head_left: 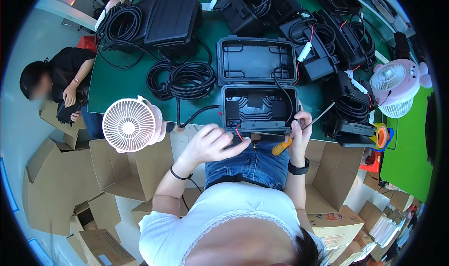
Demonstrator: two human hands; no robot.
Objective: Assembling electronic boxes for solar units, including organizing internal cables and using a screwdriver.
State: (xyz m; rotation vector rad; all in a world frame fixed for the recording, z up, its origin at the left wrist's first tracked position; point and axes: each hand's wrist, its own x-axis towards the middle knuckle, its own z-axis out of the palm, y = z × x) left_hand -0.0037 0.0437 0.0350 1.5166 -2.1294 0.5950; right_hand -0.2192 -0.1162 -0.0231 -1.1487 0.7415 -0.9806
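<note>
In front of me an open black plastic box (255, 108) lies on the green table, its raised lid (256, 60) leaning away. A ribbed black cable leaves its left side. My left hand (213, 146) is at the box's near edge, fingers loosely curled and one digit stretched out. That digit's tip reaches a short red wire (239, 132) with a small white end; no firm grip on it shows. My right hand (300, 134) is closed around a screwdriver with a yellow handle (281, 147), its shaft slanting up to the right. Its fingers are beside the box's right corner.
Coiled black cable (189, 80) lies left of the box. More black boxes (170, 22) with cables line the far side and right. A pink fan (128, 124) stands left, another fan (390, 79) right. Cardboard boxes (119, 167) surround me. At left a person (61, 76) handles a dark object.
</note>
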